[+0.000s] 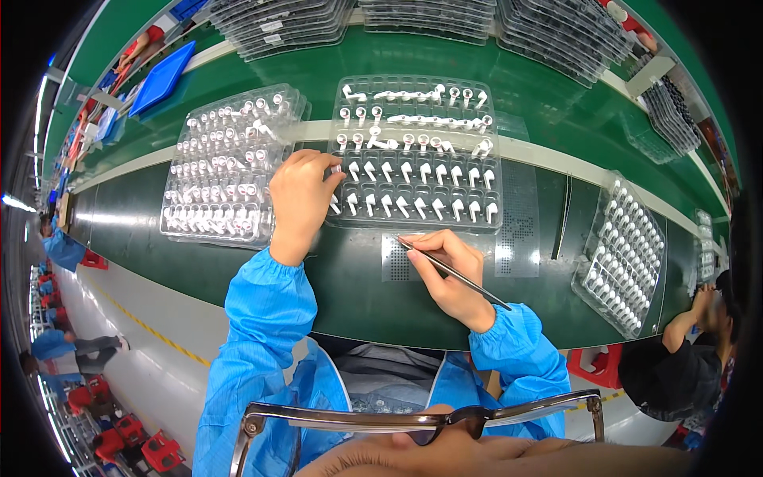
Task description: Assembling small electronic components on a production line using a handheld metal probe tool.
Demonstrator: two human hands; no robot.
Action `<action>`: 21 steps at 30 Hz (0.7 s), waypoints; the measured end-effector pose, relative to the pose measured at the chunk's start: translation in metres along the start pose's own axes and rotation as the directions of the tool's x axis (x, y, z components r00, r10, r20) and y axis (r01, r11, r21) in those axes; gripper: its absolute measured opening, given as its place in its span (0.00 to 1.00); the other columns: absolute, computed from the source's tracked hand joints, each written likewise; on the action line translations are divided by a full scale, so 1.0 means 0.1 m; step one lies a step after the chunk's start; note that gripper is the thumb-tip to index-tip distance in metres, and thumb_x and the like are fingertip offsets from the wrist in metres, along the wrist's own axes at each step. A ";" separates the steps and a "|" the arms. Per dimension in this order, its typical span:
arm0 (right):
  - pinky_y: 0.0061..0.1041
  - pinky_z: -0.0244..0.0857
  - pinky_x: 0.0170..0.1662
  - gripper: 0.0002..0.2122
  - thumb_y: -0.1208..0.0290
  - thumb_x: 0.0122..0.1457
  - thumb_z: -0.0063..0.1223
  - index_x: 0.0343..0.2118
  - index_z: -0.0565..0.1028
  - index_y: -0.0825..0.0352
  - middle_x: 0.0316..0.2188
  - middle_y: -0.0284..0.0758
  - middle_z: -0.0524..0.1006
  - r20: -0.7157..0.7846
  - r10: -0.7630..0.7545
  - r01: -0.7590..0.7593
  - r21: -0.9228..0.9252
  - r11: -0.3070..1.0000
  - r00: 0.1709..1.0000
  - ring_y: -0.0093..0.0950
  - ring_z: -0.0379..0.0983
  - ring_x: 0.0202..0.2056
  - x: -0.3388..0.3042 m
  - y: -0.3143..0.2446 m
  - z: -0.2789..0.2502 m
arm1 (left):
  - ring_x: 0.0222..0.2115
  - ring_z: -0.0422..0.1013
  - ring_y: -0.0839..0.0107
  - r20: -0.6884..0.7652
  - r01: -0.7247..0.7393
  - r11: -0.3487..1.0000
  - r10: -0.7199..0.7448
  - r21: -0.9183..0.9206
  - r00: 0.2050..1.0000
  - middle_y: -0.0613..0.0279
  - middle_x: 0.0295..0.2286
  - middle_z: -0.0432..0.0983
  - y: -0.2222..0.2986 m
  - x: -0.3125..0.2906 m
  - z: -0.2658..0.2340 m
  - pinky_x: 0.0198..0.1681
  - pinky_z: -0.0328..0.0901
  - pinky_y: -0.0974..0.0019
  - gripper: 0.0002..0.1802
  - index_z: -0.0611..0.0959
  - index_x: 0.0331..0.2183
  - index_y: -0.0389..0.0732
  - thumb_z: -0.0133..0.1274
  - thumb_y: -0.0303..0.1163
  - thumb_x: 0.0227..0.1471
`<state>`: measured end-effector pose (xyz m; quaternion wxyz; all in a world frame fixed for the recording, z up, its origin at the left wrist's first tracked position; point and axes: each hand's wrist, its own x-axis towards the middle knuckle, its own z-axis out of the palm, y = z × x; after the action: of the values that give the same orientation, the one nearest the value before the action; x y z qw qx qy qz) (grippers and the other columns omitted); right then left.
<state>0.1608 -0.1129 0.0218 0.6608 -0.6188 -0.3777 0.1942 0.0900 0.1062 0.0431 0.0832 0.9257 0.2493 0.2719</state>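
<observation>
a factory hall: white earphone parts [438,210] in rows, green workbench [366,298], yellow floor line [151,328]

Three stacks of clear plastic trays [429,22] stand along the far side of the green bench, with a smaller tray stack [671,119] at the upper right. A blue tray [164,78] sits at the upper left. On the left, red stools [163,451] line the pale floor, which a yellow stripe [151,327] crosses. A co-worker in black [664,370] is at the right, near another red stool [600,366].
</observation>
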 end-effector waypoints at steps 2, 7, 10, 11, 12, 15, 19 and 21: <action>0.21 0.71 0.37 0.04 0.82 0.51 0.54 0.29 0.72 0.73 0.33 0.42 0.78 -0.003 0.013 -0.013 0.006 1.000 1.000 0.26 0.76 0.35 0.00 0.00 0.00 | 0.33 0.73 0.64 0.037 -0.003 1.000 0.003 0.014 0.999 0.63 0.28 0.77 0.01 0.01 0.00 0.33 0.67 0.64 0.10 0.84 0.26 0.43 0.63 0.30 0.34; 0.22 0.71 0.38 0.04 0.81 0.51 0.55 0.29 0.71 0.73 0.32 0.41 0.78 -0.003 -0.003 0.003 -0.001 1.000 1.000 0.27 0.77 0.35 0.01 0.00 0.01 | 0.33 0.72 0.62 0.110 0.008 1.000 -0.009 0.005 0.994 0.63 0.29 0.77 0.02 0.04 -0.04 0.34 0.67 0.63 0.09 0.84 0.27 0.43 0.62 0.30 0.35; 0.23 0.71 0.38 0.04 0.81 0.51 0.55 0.28 0.71 0.73 0.31 0.41 0.77 -0.006 0.011 -0.011 0.002 1.000 1.000 0.28 0.77 0.35 0.00 0.00 0.01 | 0.35 0.72 0.62 0.114 -0.007 0.999 0.003 0.036 0.993 0.62 0.30 0.77 0.03 0.04 -0.04 0.34 0.67 0.63 0.10 0.84 0.29 0.43 0.61 0.30 0.38; 0.23 0.71 0.38 0.04 0.81 0.51 0.55 0.28 0.71 0.73 0.31 0.41 0.77 -0.010 0.012 -0.012 0.003 1.000 1.000 0.28 0.77 0.35 0.00 0.00 0.01 | 0.35 0.72 0.62 0.117 -0.010 0.999 0.006 0.036 0.993 0.62 0.30 0.77 0.04 0.03 -0.04 0.34 0.67 0.63 0.10 0.84 0.29 0.43 0.61 0.30 0.38; 0.23 0.71 0.38 0.04 0.81 0.51 0.55 0.28 0.71 0.73 0.30 0.41 0.77 -0.010 0.015 -0.014 0.014 1.000 1.000 0.28 0.77 0.35 0.00 0.01 0.02 | 0.35 0.72 0.61 0.102 -0.026 0.999 0.024 0.023 0.995 0.61 0.30 0.77 0.06 0.03 -0.04 0.35 0.67 0.62 0.10 0.83 0.30 0.43 0.60 0.30 0.39; 0.23 0.71 0.37 0.04 0.82 0.51 0.55 0.28 0.71 0.73 0.29 0.41 0.77 -0.008 0.016 -0.016 0.022 1.000 1.000 0.28 0.77 0.34 -0.02 0.03 0.02 | 0.36 0.71 0.61 0.113 -0.054 0.999 0.054 -0.011 0.992 0.61 0.31 0.77 0.11 0.04 -0.03 0.36 0.66 0.62 0.11 0.83 0.32 0.43 0.59 0.30 0.40; 0.22 0.70 0.36 0.04 0.81 0.51 0.55 0.27 0.71 0.73 0.28 0.40 0.76 -0.007 -0.016 0.016 0.003 1.000 1.000 0.28 0.76 0.32 -0.03 0.05 0.03 | 0.36 0.70 0.61 0.109 -0.137 0.990 0.134 0.025 0.985 0.62 0.31 0.76 0.14 0.05 0.01 0.36 0.65 0.62 0.11 0.83 0.33 0.42 0.59 0.30 0.41; 0.22 0.70 0.35 0.04 0.81 0.51 0.55 0.27 0.71 0.73 0.28 0.40 0.76 -0.001 -0.009 0.009 -0.016 1.000 1.000 0.28 0.76 0.32 -0.03 0.02 0.02 | 0.35 0.70 0.61 0.099 -0.164 0.986 0.160 0.038 0.982 0.62 0.31 0.74 0.17 0.04 0.02 0.36 0.65 0.61 0.11 0.83 0.32 0.41 0.59 0.30 0.41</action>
<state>0.1582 -0.1134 0.0192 0.6569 -0.6226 -0.3816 0.1876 0.1012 0.0940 0.0484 0.0511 0.9565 0.1752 0.2275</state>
